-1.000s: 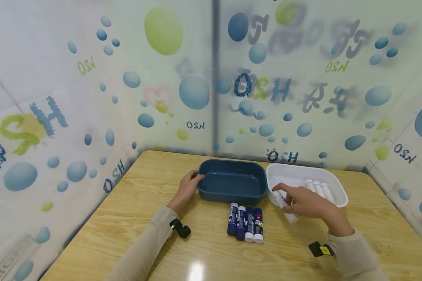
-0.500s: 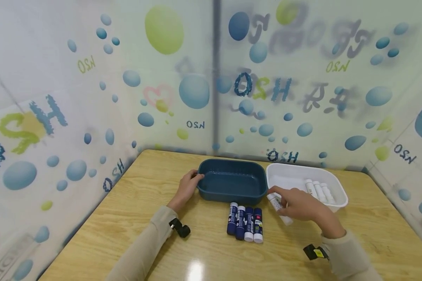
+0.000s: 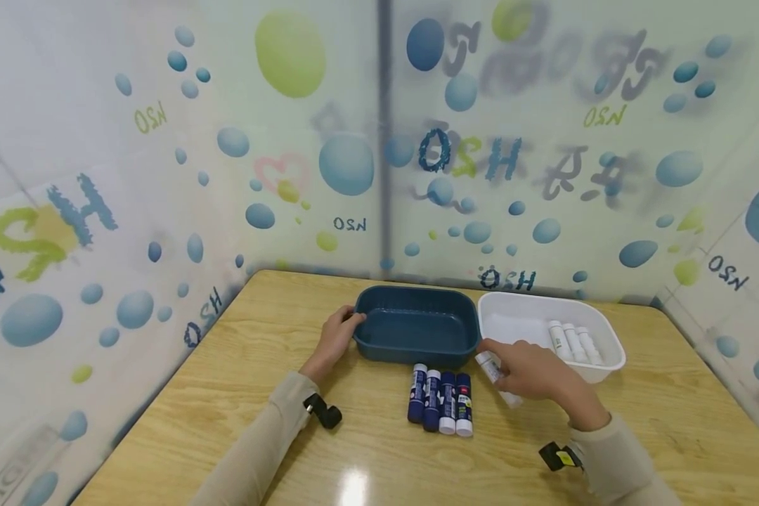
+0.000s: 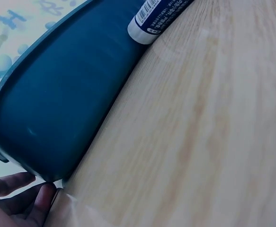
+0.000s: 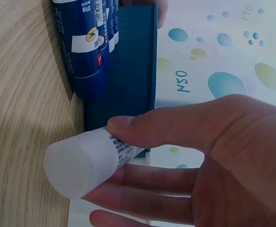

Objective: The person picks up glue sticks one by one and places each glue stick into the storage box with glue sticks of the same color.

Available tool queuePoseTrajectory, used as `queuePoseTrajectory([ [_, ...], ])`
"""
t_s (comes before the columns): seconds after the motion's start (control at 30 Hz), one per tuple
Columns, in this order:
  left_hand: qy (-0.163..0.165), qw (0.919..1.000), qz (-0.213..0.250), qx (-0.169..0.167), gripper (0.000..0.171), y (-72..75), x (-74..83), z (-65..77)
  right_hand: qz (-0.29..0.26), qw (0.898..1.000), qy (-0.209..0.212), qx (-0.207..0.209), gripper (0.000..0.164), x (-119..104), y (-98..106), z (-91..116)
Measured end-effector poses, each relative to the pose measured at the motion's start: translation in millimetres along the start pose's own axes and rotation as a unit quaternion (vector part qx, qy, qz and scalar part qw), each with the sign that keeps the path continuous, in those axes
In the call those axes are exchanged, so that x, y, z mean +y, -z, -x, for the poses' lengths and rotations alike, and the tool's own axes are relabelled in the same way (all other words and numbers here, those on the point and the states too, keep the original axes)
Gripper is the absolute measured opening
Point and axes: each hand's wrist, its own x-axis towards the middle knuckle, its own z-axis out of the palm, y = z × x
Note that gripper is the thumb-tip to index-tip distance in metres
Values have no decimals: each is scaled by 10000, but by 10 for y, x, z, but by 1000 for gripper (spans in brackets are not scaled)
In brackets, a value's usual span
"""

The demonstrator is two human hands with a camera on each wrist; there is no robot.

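Observation:
A white glue stick [image 3: 490, 367] is pinched between the thumb and fingers of my right hand [image 3: 531, 372], tilted over the table at the near left corner of the white bin. In the right wrist view its plain round end [image 5: 66, 170] faces the camera. My left hand [image 3: 338, 334] grips the left end of the dark blue bin [image 3: 417, 353], thumb at the rim; the left wrist view shows fingertips against its lower corner. Several blue glue sticks [image 3: 432, 400] lie side by side in front of that bin, some turned the opposite way.
The white bin [image 3: 512, 325] stands against the blue bin's right end. Several white glue sticks [image 3: 571, 342] lie in its right part. Printed curtains [image 3: 329, 267] enclose the wooden table [image 3: 278, 309] at the back and sides.
My right hand has moved left with the white glue stick, from over the white bin's front edge towards the blue bin's near right corner. My left hand has stayed put.

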Motion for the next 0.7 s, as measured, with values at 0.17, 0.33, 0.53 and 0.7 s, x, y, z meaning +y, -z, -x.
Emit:
queuePoseTrajectory([
  [0.17, 21, 9999, 109, -17, 49, -2, 11, 16, -14, 10000, 87, 16, 50, -6, 19, 16],
  [0.33, 30, 9999, 144, -1, 50, 3, 18, 20, 9, 9999, 128, 45, 49, -13, 35, 29],
  [0.53, 33, 9999, 115, -90, 51, 6, 23, 22, -48, 9998, 167, 65, 49, 11, 88, 53],
  [0.7, 45, 9999, 139, -84, 50, 1, 26, 26, -204, 9990, 377, 158, 50, 82, 182, 96],
])
